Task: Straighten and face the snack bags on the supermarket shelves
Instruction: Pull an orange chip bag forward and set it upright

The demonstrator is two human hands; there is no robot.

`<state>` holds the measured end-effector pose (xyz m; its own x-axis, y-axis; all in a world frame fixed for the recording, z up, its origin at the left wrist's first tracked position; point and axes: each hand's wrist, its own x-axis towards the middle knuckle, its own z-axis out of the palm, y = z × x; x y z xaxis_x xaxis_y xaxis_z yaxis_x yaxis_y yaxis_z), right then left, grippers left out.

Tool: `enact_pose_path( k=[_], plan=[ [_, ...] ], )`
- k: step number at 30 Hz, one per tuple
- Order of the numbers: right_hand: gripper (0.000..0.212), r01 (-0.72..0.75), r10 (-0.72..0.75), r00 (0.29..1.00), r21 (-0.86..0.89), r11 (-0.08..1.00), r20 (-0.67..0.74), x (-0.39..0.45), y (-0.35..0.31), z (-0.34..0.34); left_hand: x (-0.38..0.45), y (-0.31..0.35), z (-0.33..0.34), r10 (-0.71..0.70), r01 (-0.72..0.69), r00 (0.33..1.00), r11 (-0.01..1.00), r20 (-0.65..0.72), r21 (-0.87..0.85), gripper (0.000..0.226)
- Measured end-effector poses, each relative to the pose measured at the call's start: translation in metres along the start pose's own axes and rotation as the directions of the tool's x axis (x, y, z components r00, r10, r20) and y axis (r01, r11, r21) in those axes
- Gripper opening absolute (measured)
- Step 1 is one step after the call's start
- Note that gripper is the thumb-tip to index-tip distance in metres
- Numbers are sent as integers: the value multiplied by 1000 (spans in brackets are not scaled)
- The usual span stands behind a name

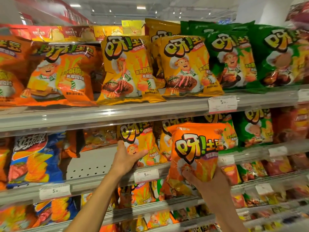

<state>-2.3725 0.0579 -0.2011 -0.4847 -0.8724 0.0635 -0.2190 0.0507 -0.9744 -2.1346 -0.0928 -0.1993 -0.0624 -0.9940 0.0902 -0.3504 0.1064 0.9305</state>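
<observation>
Meanwhile our right hand [206, 179] pinched an orange snack bag [194, 154] by its base; our left hand [127, 159], spread, steadied a yellow bag [140, 143]. Top-heavy, the orange one could slip.

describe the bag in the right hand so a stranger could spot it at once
Find the second shelf down, with its bare gap. Right of the gap, an orange snack bag is held in front of the yellow bags. It alone is off the shelf, gripped from below by the right hand.
</observation>
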Motion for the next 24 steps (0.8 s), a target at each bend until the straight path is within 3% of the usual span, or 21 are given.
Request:
enact_pose_path(
  k=[4, 11, 14, 16, 19, 24],
  plan=[
    [60, -3, 2, 999, 18, 1000, 44, -2, -1, 8, -1, 6, -1, -23, 23, 998, 1000, 52, 4, 77],
    [78, 29, -29, 997, 11, 1000, 69, -17, -1, 37, -4, 5, -16, -6, 5, 988, 1000, 157, 8, 85],
    [70, 58, -58, 998, 9, 998, 35, -31, -8, 57, -15, -1, -32, 34, -39, 985, 999, 167, 29, 67],
    [66, 62, -63, 998, 27, 998, 24, -43, -15, 74, -28, -10, -49, 93, -104, 987, 992, 132, 76, 59],
    [70, 41, -43, 998, 57, 998, 36, -62, -25, 102, -53, -31, -80, 195, -188, 981, 942, 1, 278, 54],
    [83, 43, -45, 998, 38, 998, 40, -84, -35, 148, -95, -72, -141, 409, -303, 906, 806, -108, 509, 32]
  ],
)
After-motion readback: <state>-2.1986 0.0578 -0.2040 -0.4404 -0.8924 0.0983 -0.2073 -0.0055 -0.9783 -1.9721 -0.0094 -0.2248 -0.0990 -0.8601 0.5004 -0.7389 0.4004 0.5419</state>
